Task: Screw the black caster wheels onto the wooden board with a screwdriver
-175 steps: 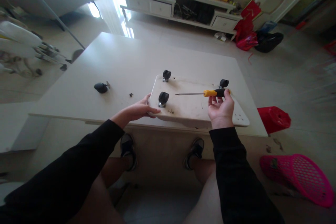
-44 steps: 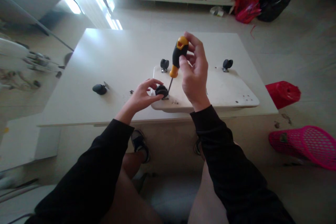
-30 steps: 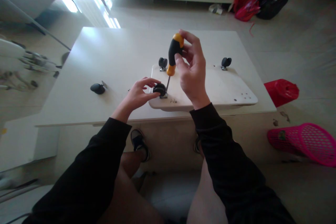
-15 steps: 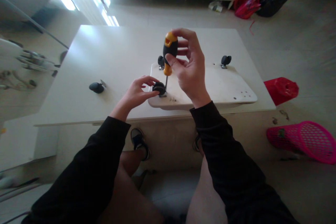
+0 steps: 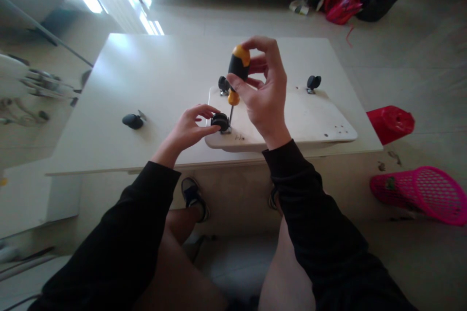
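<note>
While right grip (image 5: 265, 95) clasps screwdriver (image 5: 234, 97), left grip (image 5: 187, 129) pinches near caster (image 5: 219, 120) | screwdriver overlaps rear caster (image 5: 222, 83) | loose caster (image 5: 133, 121) leftward

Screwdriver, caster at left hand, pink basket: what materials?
Screwdriver: handle likely plastic with rubber, given matte black zones on glossier yellow; shaft probably steel, thin and grey.
Caster: probably hard plastic, black with slight sheen; shiny mounting plate looks metal.
Pink basket: likely molded plastic, uniformly colored openwork.
</note>
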A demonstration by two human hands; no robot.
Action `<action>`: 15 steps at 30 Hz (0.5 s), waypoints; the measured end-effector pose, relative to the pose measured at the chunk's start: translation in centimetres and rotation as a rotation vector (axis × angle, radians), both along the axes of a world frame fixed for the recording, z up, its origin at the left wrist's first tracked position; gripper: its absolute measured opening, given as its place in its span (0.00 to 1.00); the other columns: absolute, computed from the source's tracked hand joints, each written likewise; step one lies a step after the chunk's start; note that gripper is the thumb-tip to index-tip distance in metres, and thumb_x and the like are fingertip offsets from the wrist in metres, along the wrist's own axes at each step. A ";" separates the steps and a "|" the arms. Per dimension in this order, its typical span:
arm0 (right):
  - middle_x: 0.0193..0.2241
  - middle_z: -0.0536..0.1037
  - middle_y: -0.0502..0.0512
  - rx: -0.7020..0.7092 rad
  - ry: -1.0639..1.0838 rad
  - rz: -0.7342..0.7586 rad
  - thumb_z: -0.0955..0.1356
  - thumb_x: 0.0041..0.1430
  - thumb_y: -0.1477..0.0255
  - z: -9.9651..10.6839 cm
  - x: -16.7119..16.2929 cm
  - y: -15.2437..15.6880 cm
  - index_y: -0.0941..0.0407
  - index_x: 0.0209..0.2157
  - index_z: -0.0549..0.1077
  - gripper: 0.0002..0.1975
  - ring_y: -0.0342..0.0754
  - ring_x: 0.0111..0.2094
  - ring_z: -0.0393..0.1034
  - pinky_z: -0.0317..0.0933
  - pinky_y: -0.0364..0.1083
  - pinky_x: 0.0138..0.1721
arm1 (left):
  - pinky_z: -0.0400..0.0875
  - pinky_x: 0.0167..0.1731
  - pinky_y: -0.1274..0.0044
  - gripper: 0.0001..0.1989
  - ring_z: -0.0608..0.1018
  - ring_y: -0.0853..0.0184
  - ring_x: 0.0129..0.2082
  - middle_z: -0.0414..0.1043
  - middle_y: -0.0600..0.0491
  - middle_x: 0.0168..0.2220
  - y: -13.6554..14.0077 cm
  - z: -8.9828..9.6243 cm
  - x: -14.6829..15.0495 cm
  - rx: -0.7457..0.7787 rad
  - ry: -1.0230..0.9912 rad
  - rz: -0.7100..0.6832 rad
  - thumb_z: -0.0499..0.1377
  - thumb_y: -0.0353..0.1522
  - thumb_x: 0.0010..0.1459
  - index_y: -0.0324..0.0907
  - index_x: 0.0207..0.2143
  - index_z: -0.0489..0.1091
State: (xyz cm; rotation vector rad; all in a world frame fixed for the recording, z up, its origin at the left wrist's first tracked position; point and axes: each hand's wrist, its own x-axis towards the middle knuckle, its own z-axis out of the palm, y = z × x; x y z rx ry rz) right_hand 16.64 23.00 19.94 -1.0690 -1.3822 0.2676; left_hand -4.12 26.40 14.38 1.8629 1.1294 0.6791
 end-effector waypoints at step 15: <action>0.48 0.77 0.52 -0.071 -0.065 -0.059 0.70 0.71 0.65 0.0 -0.3 0.1 0.41 0.56 0.65 0.16 0.45 0.47 0.76 0.79 0.42 0.41 | 0.73 0.55 0.56 0.22 0.82 0.51 0.50 0.84 0.49 0.45 0.1 -0.1 0.0 -0.003 0.003 0.000 0.73 0.43 0.48 0.47 0.45 0.82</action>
